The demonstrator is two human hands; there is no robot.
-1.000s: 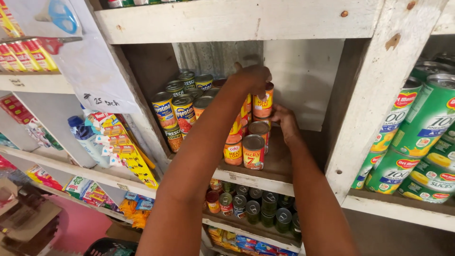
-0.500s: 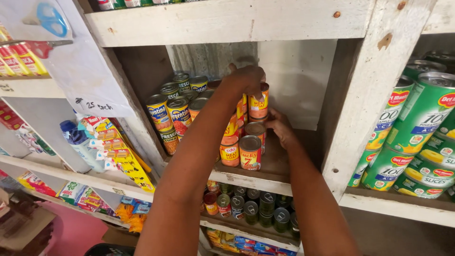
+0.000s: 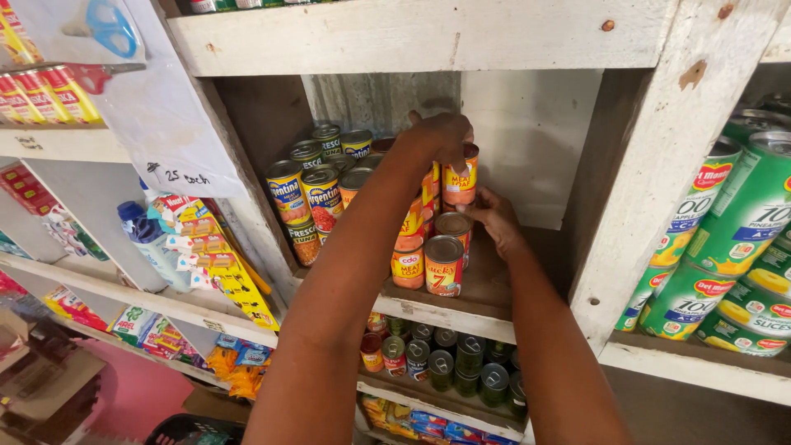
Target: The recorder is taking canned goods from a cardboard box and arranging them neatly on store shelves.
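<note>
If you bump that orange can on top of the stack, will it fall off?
Probably. The orange can stands upright on another can, a narrow footing, so a sideways push could tip it. On its round side it would likely roll. It looks like rigid metal, unlikely to squash under the left hand.

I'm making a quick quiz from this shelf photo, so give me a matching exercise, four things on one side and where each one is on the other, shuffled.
Things:
1. left hand
2. right hand
3. big green cans
4. scissors

Places:
A. compartment at far right
B. hanging on the card at upper left
C. on top of the orange can up on the stack
D. beside the lower cans of that stack

Pairs: 1-C, 2-D, 3-A, 4-B
</note>
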